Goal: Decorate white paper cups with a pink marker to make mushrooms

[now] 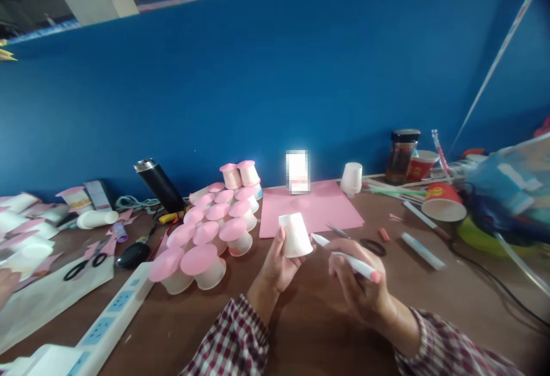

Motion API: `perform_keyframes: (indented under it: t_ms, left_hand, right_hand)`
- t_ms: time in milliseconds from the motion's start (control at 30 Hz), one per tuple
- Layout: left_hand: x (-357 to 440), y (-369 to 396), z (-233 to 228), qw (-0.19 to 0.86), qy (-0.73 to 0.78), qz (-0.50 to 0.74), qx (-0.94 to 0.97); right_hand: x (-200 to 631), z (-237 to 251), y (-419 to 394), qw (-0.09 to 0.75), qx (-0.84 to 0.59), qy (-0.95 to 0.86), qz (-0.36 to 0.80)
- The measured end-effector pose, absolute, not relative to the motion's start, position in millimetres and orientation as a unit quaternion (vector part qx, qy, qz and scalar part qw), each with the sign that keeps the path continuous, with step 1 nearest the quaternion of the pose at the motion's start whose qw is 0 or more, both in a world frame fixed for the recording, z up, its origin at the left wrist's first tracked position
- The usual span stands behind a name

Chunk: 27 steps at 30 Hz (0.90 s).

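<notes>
My left hand (277,270) holds a small white paper cup (295,234) upside down above the brown table (301,330). My right hand (358,287) grips a white marker (346,257) with a pink end. Its tip points at the cup's side and sits right beside it. Both sleeves are red and white plaid. A pink paper sheet (313,207) lies just behind the cup.
Several upturned white cups with pink tops (210,232) cluster at the left. Scissors (81,267), a white power strip (112,318) and a black flask (160,184) lie further left. A red paper cup (442,201), a jar (401,155), glue sticks and cables sit at the right.
</notes>
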<state>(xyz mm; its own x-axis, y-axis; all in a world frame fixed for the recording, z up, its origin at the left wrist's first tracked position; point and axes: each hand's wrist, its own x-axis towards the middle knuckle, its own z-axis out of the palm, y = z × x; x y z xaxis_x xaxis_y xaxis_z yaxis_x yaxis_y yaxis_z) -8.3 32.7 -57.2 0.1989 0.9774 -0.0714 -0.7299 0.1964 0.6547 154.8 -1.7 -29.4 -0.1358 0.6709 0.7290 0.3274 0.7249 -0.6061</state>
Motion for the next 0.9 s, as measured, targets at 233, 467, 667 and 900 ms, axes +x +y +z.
perform_keyframes:
  t_ms: [233, 467, 667, 900]
  left_hand:
    - [-5, 32, -51, 0.721, 0.292, 0.577, 0.249]
    - [-4, 31, -48, 0.712, 0.299, 0.594, 0.227]
    - [-5, 32, -50, 0.712, 0.316, 0.596, 0.193]
    - [-3, 33, -49, 0.705, 0.315, 0.605, 0.196]
  right_hand:
    - [158, -25, 4, 0.584, -0.310, -0.741, 0.111]
    - [149, -23, 3, 0.586, -0.393, -0.690, 0.159]
    - [145, -30, 4, 0.558, -0.362, -0.733, 0.142]
    - [144, -33, 4, 0.554, -0.353, -0.743, 0.129]
